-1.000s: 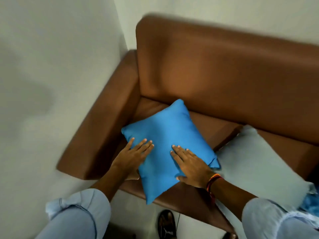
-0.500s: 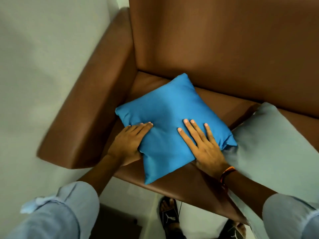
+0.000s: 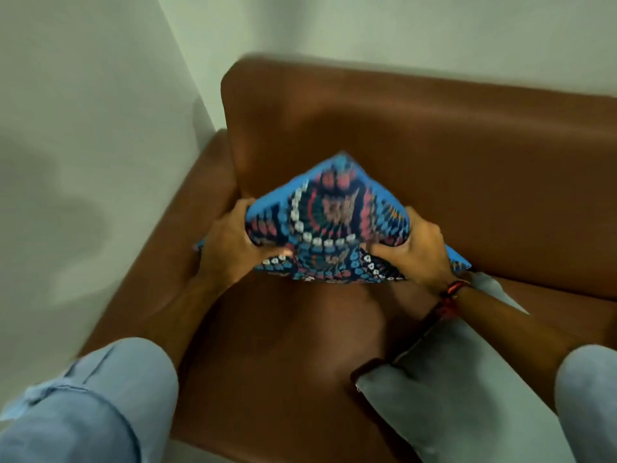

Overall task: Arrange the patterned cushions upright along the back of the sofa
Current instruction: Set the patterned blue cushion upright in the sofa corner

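The left hand [image 3: 233, 247] grips the patterned cushion [image 3: 329, 228] by its left edge, fingers curled round it. The cushion, blurred, seems raised off the sofa [image 3: 434, 162] seat near the backrest. The right hand [image 3: 414, 250] clamps its right edge.

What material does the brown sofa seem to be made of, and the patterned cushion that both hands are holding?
The sofa looks like leather or faux leather: smooth brown surface with a soft sheen; which of the two cannot be told. The patterned cushion seems to be woven or printed fabric over a soft filling: it dents where the left hand and right hand squeeze it. Motion blur hides the weave.
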